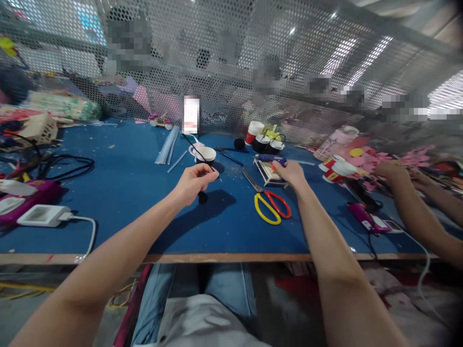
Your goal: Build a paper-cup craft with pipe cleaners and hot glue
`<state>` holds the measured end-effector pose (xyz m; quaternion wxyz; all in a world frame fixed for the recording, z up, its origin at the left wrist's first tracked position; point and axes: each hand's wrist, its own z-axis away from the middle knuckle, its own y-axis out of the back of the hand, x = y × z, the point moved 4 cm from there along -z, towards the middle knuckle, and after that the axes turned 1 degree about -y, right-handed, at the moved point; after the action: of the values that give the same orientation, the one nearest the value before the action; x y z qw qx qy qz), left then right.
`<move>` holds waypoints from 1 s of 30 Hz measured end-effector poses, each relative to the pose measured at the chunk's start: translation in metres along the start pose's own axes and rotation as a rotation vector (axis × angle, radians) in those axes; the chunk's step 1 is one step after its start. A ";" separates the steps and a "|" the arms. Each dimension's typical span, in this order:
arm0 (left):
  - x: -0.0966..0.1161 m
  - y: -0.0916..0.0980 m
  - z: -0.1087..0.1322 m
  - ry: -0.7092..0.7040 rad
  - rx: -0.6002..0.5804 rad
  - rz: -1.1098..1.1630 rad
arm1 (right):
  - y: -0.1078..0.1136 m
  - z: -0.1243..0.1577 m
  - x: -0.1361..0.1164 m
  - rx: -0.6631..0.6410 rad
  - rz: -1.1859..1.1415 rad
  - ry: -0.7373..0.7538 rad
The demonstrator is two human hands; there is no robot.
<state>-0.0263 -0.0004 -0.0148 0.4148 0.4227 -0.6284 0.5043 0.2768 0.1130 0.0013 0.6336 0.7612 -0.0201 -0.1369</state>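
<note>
Between the thumb and fingers of my left hand (197, 183), closed in a pinch, is a thin black stick (193, 147) slanting up and to the left. A small round black piece (203, 197) shows just under that hand; whether it is attached to anything I cannot tell. Just behind the hand stands a white-topped cup (205, 155). My right hand (292, 174) is closed on the handle end of a dark blue glue gun (269, 158), which lies over a small wooden rack (270, 172). Scissors with yellow and red handles (266, 200) lie open between my hands.
Clear glue sticks (168, 145) and a lit phone (191, 114) sit toward the perforated metal screen (224, 86). Paper cups (254, 132) and pliers (231, 150) are nearby. A purple power strip (31, 202) is left. At right, another person's hands (392, 173) handle pink flowers.
</note>
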 end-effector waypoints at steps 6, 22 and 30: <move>0.000 -0.002 0.001 0.013 -0.008 0.024 | -0.004 0.007 0.000 0.087 0.049 -0.083; -0.003 -0.015 0.012 0.038 -0.239 -0.197 | 0.020 0.136 -0.131 -0.577 -0.885 0.744; -0.008 -0.025 0.017 0.128 -0.450 -0.203 | 0.013 0.142 -0.130 -0.882 -1.008 0.826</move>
<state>-0.0020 -0.0200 -0.0183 0.5857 0.3479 -0.6518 0.3332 0.1203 0.0013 0.0149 0.6948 0.3460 0.6210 -0.1089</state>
